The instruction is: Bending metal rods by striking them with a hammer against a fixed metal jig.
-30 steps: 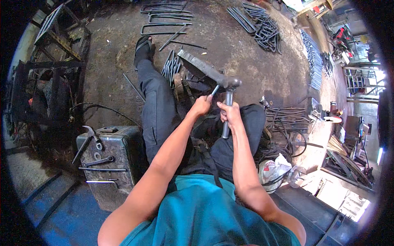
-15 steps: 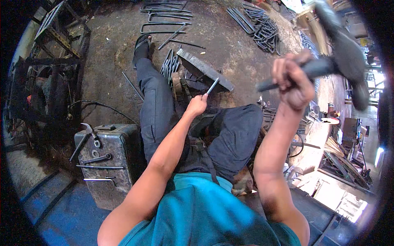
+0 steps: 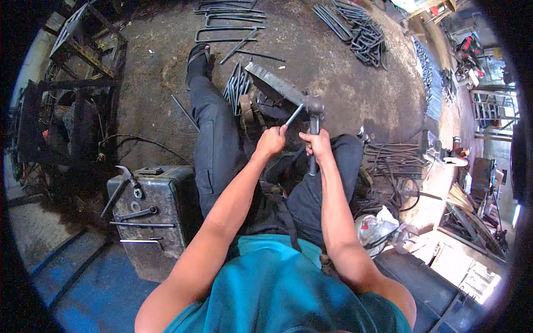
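My left hand (image 3: 271, 141) is closed round a short steel rod (image 3: 295, 115), which slants up and to the right over a thick metal block (image 3: 273, 84). In my right hand (image 3: 318, 144) is a hammer (image 3: 314, 125), its fingers wrapped round the handle. The hammer head is down at the right end of the block, right by the rod's tip; whether they touch I cannot tell. A bundle of straight rods (image 3: 237, 89) stands left of the block, beside my outstretched leg.
Several U-shaped bent bars (image 3: 230, 28) lie on the floor ahead, with a pile of bent rods (image 3: 363, 41) farther right. A worn metal box (image 3: 150, 222) at my left carries a claw hammer (image 3: 129, 176) and a wrench (image 3: 139, 213). Thin rods (image 3: 394, 152) lie beyond my right knee.
The hammer has swung down from high on the right to the block's end beside the rod tip. My left hand still grips the rod in nearly the same place.
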Motion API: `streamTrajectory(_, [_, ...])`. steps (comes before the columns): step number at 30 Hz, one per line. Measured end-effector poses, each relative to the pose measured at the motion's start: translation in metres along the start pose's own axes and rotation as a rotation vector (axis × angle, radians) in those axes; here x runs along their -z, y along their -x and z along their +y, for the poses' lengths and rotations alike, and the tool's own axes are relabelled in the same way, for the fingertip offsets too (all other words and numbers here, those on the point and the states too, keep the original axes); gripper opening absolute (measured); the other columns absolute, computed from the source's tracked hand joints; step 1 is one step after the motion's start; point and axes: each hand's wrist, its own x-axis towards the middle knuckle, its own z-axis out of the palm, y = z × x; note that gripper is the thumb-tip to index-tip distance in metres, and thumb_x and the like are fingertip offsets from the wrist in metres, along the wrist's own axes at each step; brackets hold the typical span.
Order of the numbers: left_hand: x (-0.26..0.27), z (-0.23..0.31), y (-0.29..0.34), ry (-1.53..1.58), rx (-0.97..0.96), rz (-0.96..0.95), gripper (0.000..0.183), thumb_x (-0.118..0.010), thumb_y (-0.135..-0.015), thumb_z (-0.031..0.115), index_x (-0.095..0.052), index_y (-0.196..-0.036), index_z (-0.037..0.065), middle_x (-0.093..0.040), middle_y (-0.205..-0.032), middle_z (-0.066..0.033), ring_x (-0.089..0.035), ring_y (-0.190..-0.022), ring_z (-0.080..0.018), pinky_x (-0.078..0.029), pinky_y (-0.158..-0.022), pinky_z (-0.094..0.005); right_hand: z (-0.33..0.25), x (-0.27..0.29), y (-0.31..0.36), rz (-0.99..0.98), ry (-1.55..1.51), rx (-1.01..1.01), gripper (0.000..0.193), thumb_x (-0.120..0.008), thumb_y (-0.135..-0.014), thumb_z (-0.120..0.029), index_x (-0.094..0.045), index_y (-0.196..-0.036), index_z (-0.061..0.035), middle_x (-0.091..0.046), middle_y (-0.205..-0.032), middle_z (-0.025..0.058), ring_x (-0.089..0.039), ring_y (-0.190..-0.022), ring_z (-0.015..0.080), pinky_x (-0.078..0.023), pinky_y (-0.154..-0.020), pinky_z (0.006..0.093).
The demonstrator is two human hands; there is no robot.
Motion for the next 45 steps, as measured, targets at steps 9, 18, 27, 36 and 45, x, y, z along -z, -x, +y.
streamTrajectory(9, [0.034, 0.027, 0.02, 0.123, -0.18, 0.158, 0.042, -0.044, -0.098, 0.035, -0.056, -0.088, -0.005, -0.059, -0.072, -0.0233, -0.056, -0.069, -0.0415, -0.043, -0.065, -0.0461, -0.002, 0.004, -0.008, -0.074, -0.155, -0.068, 0.029, -0.074, -0.079, -0.018, -0.047, -0.07, -0.011, -0.045, -0.052, -0.0012, -0.041, -0.037, 0.0101, -0.034, -0.037, 0.0281])
streamTrajectory(18, [0.08, 0.112, 0.074, 0.352, -0.336, 0.168, 0.033, -0.055, -0.096, 0.026, -0.049, -0.075, 0.002, -0.052, -0.052, -0.0018, -0.052, -0.044, -0.0092, -0.04, -0.041, -0.0267, 0.008, -0.004, -0.013, -0.19, -0.439, -0.143, 0.043, -0.062, -0.086, -0.05, -0.047, -0.072, -0.0118, -0.043, -0.053, -0.0015, -0.041, -0.039, 0.0131, -0.035, -0.039, 0.0307])
streamTrajectory(27, [0.089, 0.141, 0.107, 0.373, -0.414, 0.154, 0.025, -0.064, -0.091, 0.02, -0.049, -0.078, 0.006, -0.05, -0.06, 0.0022, -0.042, -0.044, -0.0036, -0.034, -0.038, -0.0217, -0.005, -0.018, -0.006, -0.118, -0.587, -0.143, 0.063, -0.04, -0.089, -0.069, -0.047, -0.073, -0.0091, -0.043, -0.05, 0.0015, -0.04, -0.034, 0.0137, -0.032, -0.033, 0.0293])
streamTrajectory(36, [0.091, 0.162, 0.131, 0.421, -0.444, 0.145, 0.026, -0.07, -0.086, 0.016, -0.049, -0.076, 0.005, -0.048, -0.062, 0.0044, -0.039, -0.053, -0.0028, -0.032, -0.046, -0.0215, -0.012, -0.014, -0.002, -0.083, -0.45, -0.137, 0.06, -0.048, -0.088, -0.065, -0.047, -0.072, -0.0077, -0.044, -0.051, 0.0011, -0.041, -0.035, 0.0123, -0.034, -0.034, 0.0285])
streamTrajectory(45, [0.085, 0.165, 0.133, 0.361, -0.517, 0.221, 0.025, -0.073, -0.083, 0.009, -0.05, -0.074, 0.007, -0.05, -0.064, 0.0062, -0.04, -0.055, -0.0018, -0.03, -0.049, -0.0199, -0.012, -0.007, -0.001, -0.077, -0.541, -0.154, 0.062, -0.045, -0.088, -0.068, -0.049, -0.073, -0.0083, -0.043, -0.051, 0.0007, -0.042, -0.035, 0.012, -0.034, -0.033, 0.0277])
